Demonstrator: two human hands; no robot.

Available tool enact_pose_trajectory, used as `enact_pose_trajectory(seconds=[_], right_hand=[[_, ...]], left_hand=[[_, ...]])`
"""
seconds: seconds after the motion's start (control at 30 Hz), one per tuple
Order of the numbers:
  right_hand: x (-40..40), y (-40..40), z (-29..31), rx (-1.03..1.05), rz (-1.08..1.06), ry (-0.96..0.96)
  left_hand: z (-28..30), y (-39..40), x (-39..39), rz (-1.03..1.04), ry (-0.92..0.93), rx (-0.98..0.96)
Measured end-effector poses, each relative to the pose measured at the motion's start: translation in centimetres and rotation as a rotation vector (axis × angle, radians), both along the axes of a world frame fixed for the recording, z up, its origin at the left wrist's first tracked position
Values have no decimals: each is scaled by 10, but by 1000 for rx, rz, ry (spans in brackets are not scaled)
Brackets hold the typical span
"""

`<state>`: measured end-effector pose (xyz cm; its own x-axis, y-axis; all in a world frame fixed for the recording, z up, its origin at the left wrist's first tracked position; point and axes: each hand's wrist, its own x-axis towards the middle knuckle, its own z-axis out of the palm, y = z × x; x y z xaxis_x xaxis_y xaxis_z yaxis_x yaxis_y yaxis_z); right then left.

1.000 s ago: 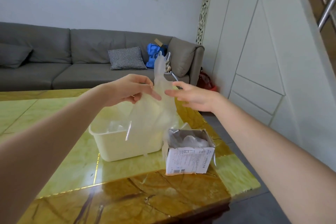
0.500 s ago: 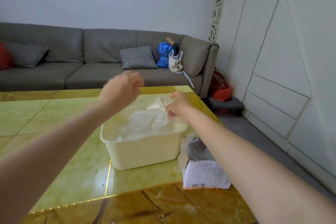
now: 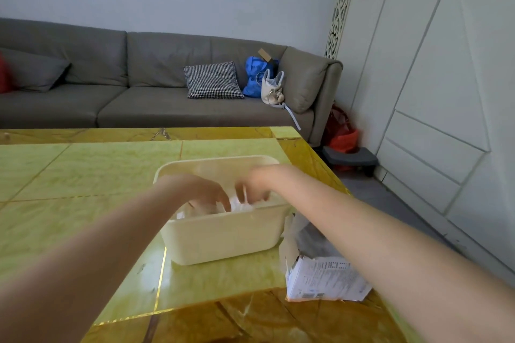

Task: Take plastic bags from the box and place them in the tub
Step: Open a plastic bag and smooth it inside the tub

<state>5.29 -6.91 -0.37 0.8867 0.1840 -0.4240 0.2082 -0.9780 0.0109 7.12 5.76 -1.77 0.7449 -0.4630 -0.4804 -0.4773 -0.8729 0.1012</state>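
Step in hand, as I judge it: stowing a bag. Both hands are down inside the cream tub [image 3: 223, 242], pushing crumpled clear plastic bags [image 3: 239, 206] toward its floor.

Left hand [image 3: 203, 192]: fingers curled downward into the plastic, tips on or in the bags; motion blur, so cannot tell if it pinches or only presses.
Right hand [image 3: 255, 185]: also blurred, fingers bent down, a fold of film seems caught between them; grip not certain.

The two hands sit close together over the middle of the tub, the bags directly beneath and between them, near the tub's near wall.

The box [image 3: 320, 276], torn open at the top, stands on the yellow worktop [image 3: 83, 175] just right of the tub and nearer the camera, under the right forearm. Something pale grey shows in its mouth; likely more bags.

Next move, by my reckoning: let go of the plastic, lift the hands clear without dragging film out, bring the right hand back and down to the box opening, and pinch one bag free.
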Motion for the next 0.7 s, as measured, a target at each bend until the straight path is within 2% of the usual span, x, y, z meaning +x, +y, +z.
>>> enact_pose_trajectory(seconds=[0.03,0.07,0.17,0.3,0.4,0.47,0.57,0.63,0.7], right_hand=[[2,-3,-5,-115,-28,122],[3,-7,-9,-187,-49,154],[1,-20,-4,-165,-68,38],[-13,-41,31,181,-141,-108],[-45,-57,67,451,-201,51],[-67,-69,80,431,-195,236],[-94,-84,79,333,-157,370],[-100,-87,65,186,-86,283],[-100,-87,49,192,-17,61]], left_hand=[[-1,2,2,6,-6,15],[-1,3,3,9,-10,34],[0,12,3,1,-69,102],[22,12,-3,100,-410,-156],[35,-2,-14,118,-576,-440],[41,-17,-31,56,-487,-635],[49,-37,-66,59,-43,-815],[52,-41,-86,91,205,-780],[51,-44,-99,7,210,-573]])
